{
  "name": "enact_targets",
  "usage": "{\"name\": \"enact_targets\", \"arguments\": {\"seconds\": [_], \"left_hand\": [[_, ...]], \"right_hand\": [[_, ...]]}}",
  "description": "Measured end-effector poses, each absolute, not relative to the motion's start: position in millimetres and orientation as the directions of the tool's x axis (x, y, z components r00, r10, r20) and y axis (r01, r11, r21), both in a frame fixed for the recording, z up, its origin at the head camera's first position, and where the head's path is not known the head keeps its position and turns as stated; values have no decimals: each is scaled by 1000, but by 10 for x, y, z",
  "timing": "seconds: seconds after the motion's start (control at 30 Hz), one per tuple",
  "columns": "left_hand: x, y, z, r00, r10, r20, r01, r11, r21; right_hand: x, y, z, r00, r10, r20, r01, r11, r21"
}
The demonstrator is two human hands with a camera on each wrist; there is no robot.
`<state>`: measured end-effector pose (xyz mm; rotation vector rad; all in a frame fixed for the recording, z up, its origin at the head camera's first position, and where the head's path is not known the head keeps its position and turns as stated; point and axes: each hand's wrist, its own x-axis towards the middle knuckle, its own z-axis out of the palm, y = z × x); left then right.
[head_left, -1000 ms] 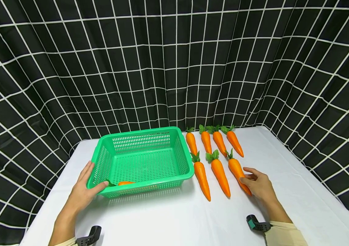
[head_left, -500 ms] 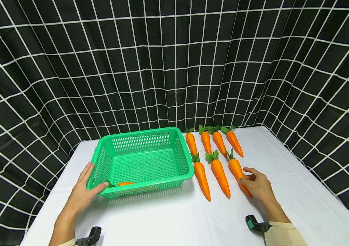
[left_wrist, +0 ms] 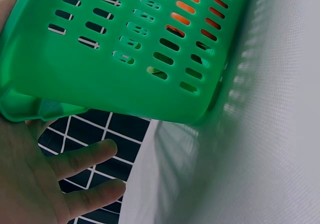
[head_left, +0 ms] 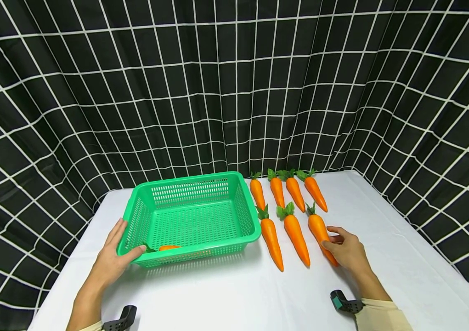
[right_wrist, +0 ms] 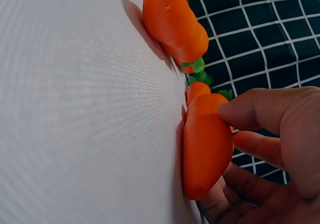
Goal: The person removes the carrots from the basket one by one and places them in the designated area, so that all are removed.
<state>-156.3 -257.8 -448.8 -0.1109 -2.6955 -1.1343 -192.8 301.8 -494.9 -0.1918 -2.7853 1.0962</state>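
A green plastic basket (head_left: 194,250) stands on the left half of the table, with an orange carrot (head_left: 170,247) partly showing behind its front wall. My left hand (head_left: 112,262) rests on its front left corner, thumb over the rim and fingers along the outside. In the left wrist view, two fingers (left_wrist: 90,159) stretch out straight, off the basket. On the right, my right hand (head_left: 347,250) holds the lower part of a carrot (head_left: 318,228) lying on the cloth. The right wrist view shows the thumb on one side of this carrot (right_wrist: 206,144) and fingers on the other.
Two more carrots, one in the middle (head_left: 296,239) and one nearer the basket (head_left: 272,243), lie in the front row. Behind them is a back row of several carrots (head_left: 294,191). White cloth (head_left: 217,294) covers the table; a black gridded curtain (head_left: 234,92) hangs behind.
Almost nothing differs. Both hands stay where they were, and the carrot under my right hand has shifted only very slightly on the cloth.
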Motion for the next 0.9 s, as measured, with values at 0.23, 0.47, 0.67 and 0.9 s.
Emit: {"name": "enact_targets", "arguments": {"seconds": [0.23,0.47,0.67,0.9], "left_hand": [[-1570,-2585,-4504,-975,-19,221,144,706,693],[-1567,-2579,-4511,-972,-16,235,157,703,694],[-1577,-2580,-4522,-973,-14,230,154,703,695],[-1590,-2597,-4531,-972,-10,233,157,712,685]], "right_hand": [[-1924,3010,-4946,-981,189,48,102,706,-701],[-1912,3012,-4923,-978,207,18,133,689,-712],[-1903,3034,-4917,-977,208,50,110,689,-716],[-1866,3025,-4841,-972,218,93,87,694,-715]]}}
